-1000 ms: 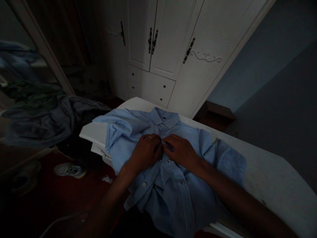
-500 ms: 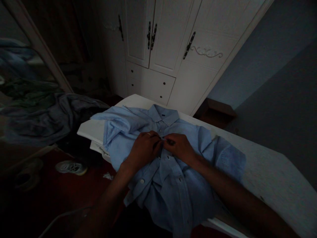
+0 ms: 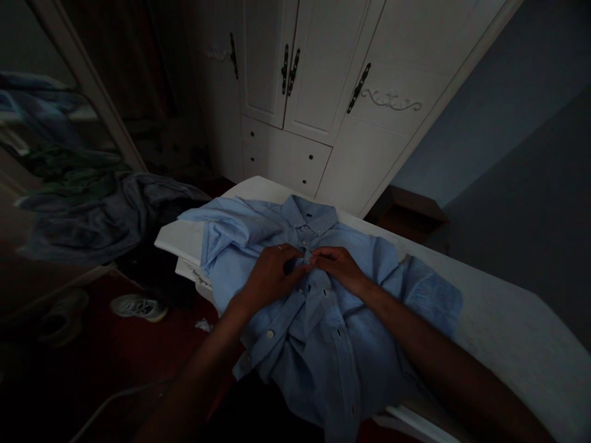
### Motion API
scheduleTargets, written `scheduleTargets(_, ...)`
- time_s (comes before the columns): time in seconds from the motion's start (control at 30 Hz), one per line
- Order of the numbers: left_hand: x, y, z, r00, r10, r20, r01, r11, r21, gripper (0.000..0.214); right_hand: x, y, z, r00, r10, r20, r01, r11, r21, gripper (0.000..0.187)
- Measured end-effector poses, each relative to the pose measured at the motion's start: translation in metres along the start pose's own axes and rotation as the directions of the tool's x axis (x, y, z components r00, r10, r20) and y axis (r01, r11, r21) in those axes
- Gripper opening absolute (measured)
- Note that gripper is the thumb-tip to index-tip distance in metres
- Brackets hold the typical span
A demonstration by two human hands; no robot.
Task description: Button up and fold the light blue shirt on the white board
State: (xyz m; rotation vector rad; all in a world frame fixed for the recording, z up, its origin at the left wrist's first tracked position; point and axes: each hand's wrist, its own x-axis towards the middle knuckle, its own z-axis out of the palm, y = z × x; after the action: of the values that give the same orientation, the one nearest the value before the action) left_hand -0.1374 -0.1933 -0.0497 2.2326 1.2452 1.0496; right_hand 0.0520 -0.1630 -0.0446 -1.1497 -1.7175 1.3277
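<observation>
A light blue button-up shirt lies front up, its collar at the far end and its lower front hanging over the near edge. Above, the placket is closed; lower down its two edges spread apart, showing buttonholes on one side and a white button on the other. My left hand, with a ring on one finger, pinches the placket at chest height. From the other side my right hand grips the same spot with thumb and fingertips. A small button shows between the fingertips.
Under the shirt is a white tabletop with angled corners. A white wardrobe stands behind it. Dark clothes are heaped at the left. Shoes and a pale cord lie on the red floor.
My left thumb and fingers have spread into a wider arch, and the right fingers have straightened over the placket. A button now shows between them. The view has shifted slightly.
</observation>
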Motion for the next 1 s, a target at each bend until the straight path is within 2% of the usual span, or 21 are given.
scheduleTargets(0.2, 0.003, -0.001, 0.0, 0.999, -0.033, 0.026, 0.032, 0.999, 0.01, 0.02, 0.0, 0.004, 0.003, 0.996, -0.084, -0.024, 0.082, 0.992, -0.097, 0.029)
scheduleTargets(0.33, 0.003, -0.003, 0.001, 0.999, -0.033, 0.023, 0.032, 0.999, 0.02, 0.021, -0.001, 0.004, 0.007, 0.989, -0.14, -0.048, 0.131, 0.977, -0.167, 0.023)
scheduleTargets(0.47, 0.003, -0.002, 0.002, 0.996, -0.085, 0.018, 0.084, 0.996, 0.039, 0.02, -0.003, 0.004, 0.01, 0.98, -0.186, -0.074, 0.162, 0.954, -0.252, 0.019)
scheduleTargets(0.63, 0.004, 0.001, 0.005, 0.994, -0.106, 0.024, 0.101, 0.983, 0.154, 0.016, -0.004, 0.006, 0.01, 0.957, -0.271, -0.107, 0.222, 0.917, -0.331, 0.018)
scheduleTargets(0.8, 0.004, 0.004, 0.007, 0.996, -0.082, 0.027, 0.072, 0.964, 0.254, 0.013, -0.007, 0.0, 0.004, 0.922, -0.385, 0.03, 0.332, 0.751, -0.571, 0.011)
scheduleTargets(1.0, 0.004, 0.006, 0.007, 0.995, -0.094, 0.037, 0.077, 0.944, 0.322, 0.013, -0.01, -0.008, 0.004, 0.92, -0.366, 0.144, 0.338, 0.55, -0.764, 0.015)
